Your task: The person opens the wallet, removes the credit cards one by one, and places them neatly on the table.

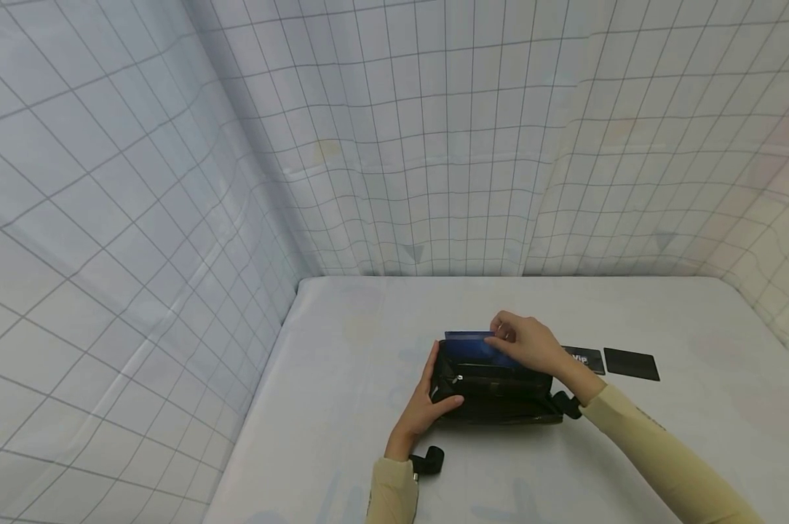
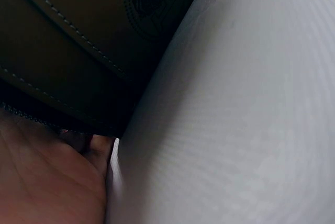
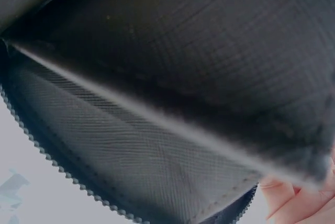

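Observation:
An unzipped dark zip-around wallet (image 1: 499,409) stands open on the white table. At its left end my left hand (image 1: 423,407) grips it, thumb across the front and fingers along the far side. A blue card (image 1: 466,351) rises out of the wallet at the back, and my right hand (image 1: 528,343) pinches its upper right part. The card's lower edge is hidden inside. The left wrist view shows the wallet's stitched outer face (image 2: 73,41) with a round emblem, beside my palm. Textured inner lining (image 3: 136,135) and the zip teeth fill the right wrist view.
To the right of the wallet lie a dark card marked "Vip" (image 1: 589,359) and a plain black card (image 1: 632,364). The right forearm passes in front near them. Grid-patterned white curtains (image 1: 407,145) hang behind and at both sides of the table (image 1: 316,407).

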A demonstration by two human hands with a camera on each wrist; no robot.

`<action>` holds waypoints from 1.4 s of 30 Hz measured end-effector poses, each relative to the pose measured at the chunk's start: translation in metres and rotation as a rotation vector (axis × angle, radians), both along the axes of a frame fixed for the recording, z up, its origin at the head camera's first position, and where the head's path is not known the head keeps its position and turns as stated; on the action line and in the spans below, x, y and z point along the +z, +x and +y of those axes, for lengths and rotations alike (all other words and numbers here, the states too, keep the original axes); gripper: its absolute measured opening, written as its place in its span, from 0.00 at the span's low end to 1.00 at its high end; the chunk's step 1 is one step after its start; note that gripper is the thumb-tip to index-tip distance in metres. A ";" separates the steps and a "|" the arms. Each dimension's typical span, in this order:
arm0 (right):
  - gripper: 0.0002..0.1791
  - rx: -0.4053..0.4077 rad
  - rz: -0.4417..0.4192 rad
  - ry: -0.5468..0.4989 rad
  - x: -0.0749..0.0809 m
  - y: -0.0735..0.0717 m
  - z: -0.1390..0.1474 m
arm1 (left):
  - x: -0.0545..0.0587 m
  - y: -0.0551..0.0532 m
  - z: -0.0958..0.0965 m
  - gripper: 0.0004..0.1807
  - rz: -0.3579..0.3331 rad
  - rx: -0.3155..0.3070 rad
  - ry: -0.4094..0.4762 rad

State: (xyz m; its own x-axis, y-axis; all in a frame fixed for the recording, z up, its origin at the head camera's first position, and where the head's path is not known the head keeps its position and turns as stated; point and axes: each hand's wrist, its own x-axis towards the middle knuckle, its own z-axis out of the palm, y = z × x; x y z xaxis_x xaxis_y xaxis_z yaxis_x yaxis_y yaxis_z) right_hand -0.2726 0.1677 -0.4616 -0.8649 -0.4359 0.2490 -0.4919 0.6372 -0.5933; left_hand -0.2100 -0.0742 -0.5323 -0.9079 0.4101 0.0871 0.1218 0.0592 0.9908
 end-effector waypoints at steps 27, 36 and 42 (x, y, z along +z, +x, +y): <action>0.09 -0.007 -0.086 -0.192 0.004 0.004 0.024 | 0.002 0.002 -0.001 0.52 0.033 0.016 -0.043; 0.12 -0.103 -0.128 -0.238 0.007 0.008 0.038 | 0.002 0.003 -0.001 0.52 0.026 0.021 -0.039; 0.13 -0.125 -0.143 -0.256 0.022 0.021 0.042 | 0.002 0.003 -0.001 0.51 0.029 0.022 -0.048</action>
